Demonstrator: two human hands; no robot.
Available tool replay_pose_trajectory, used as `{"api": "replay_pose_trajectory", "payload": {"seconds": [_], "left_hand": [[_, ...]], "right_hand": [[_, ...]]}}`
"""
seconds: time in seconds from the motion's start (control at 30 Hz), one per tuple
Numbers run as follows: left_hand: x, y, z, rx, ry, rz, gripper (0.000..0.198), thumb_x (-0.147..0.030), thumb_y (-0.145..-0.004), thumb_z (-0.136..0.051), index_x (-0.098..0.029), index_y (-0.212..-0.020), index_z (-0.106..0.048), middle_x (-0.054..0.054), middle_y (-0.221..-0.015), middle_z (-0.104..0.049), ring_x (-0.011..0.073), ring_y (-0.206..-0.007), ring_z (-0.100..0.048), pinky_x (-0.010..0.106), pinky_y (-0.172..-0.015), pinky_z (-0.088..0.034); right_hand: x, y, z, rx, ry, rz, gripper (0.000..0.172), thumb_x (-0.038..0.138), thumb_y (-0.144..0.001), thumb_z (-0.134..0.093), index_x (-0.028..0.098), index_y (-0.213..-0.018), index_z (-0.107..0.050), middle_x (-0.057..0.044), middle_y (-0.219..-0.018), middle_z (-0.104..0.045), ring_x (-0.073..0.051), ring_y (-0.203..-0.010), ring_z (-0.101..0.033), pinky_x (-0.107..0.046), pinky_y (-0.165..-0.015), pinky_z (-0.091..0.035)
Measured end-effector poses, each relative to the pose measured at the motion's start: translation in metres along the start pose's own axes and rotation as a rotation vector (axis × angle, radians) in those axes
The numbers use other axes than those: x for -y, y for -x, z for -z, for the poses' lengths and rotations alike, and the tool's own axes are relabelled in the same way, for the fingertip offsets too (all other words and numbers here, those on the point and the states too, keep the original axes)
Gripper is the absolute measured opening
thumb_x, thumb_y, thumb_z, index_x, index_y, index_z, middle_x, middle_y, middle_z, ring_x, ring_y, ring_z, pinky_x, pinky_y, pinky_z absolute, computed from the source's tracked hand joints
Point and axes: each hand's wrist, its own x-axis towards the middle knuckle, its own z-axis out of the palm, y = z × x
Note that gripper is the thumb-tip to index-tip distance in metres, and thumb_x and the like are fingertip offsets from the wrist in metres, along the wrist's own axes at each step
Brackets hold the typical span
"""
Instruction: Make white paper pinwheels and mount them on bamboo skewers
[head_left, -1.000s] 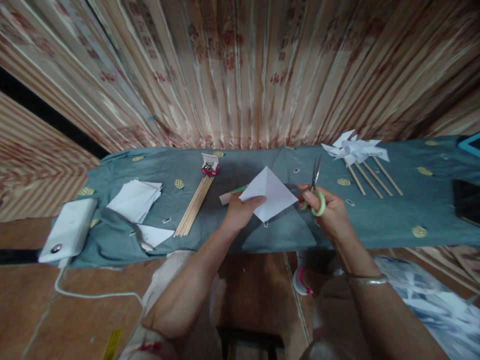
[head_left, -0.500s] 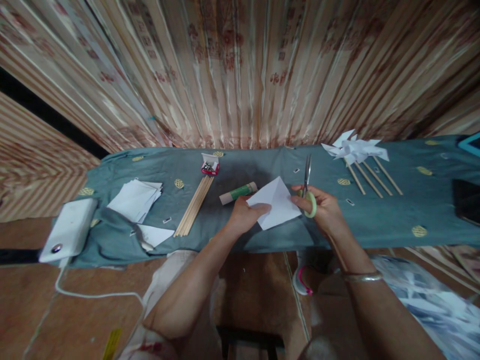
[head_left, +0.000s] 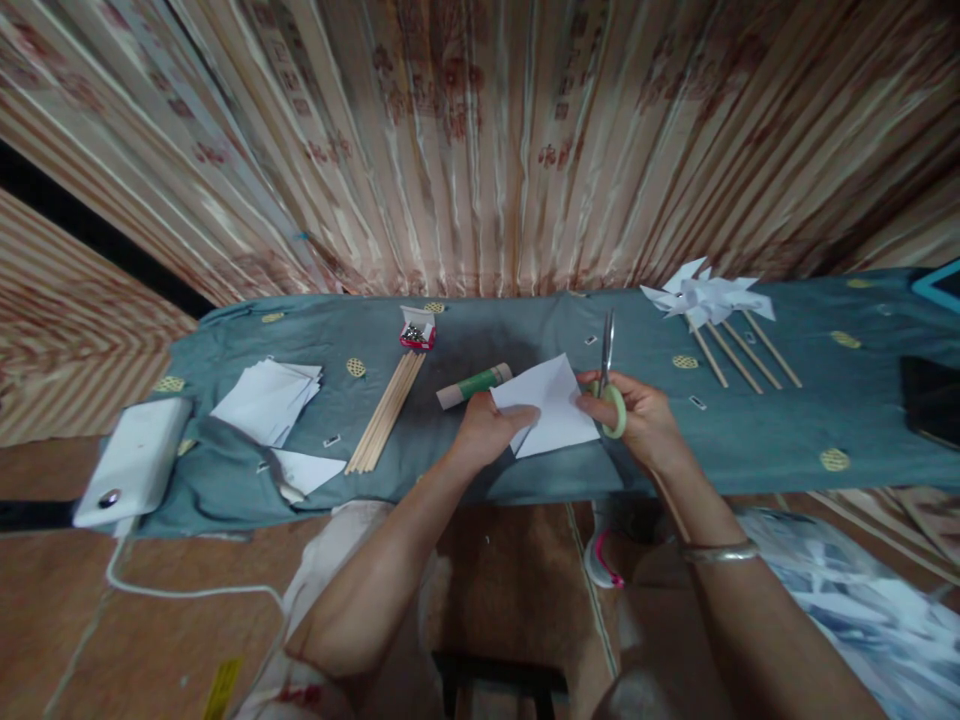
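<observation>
Fingers: left hand (head_left: 484, 432) pinching white square-ish paper sheet (head_left: 556, 405), thumb on top; right hand (head_left: 646, 418) curled round green-handled metal scissors (head_left: 615, 410), fingertips at sheet's right edge.
Stack: loose white papers (head_left: 262, 400), apparently unworked.
Sticks: bundled pale wooden sticks (head_left: 386, 415), no heads on; seemingly unused.
Sheet: between hands, over teal cloth-covered surface (head_left: 757, 440); seemingly mid-work. Plain, tilted; dark line lower left, cut or fold can't tell.
Pinwheels: white paper pinwheels on wooden sticks (head_left: 716, 300), four sticks, look done.
</observation>
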Motion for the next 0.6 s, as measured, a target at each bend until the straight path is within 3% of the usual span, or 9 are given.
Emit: {"api": "replay_pose_trajectory", "payload": {"seconds": [0.37,0.6], "left_hand": [[0.0024,-0.0045,0.0046,0.002,-0.017,0.002,0.018,-0.019,-0.057,-0.075,-0.014,-0.074,-0.075,0.001,-0.068,-0.071,0.0171,-0.062,-0.060,0.027,-0.064,-0.045],[0.0005,-0.0052,0.0032,-0.057,0.081,0.043,0.016,-0.022,-0.052,-0.077,-0.013,-0.065,-0.073,0.002,-0.062,-0.069,0.0154,-0.057,-0.057,0.026,-0.058,-0.042]], "right_hand": [[-0.0025,-0.0009,-0.0015,-0.001,-0.013,0.000,0.044,0.047,-0.051,-0.084,0.023,-0.083,-0.067,0.005,-0.061,-0.059,-0.010,-0.053,-0.046,-0.025,-0.050,-0.037],[-0.0049,-0.0013,-0.0038,0.036,-0.008,0.010,0.044,0.047,-0.050,-0.083,0.023,-0.082,-0.065,0.004,-0.064,-0.060,-0.012,-0.056,-0.050,-0.028,-0.056,-0.042]]}}
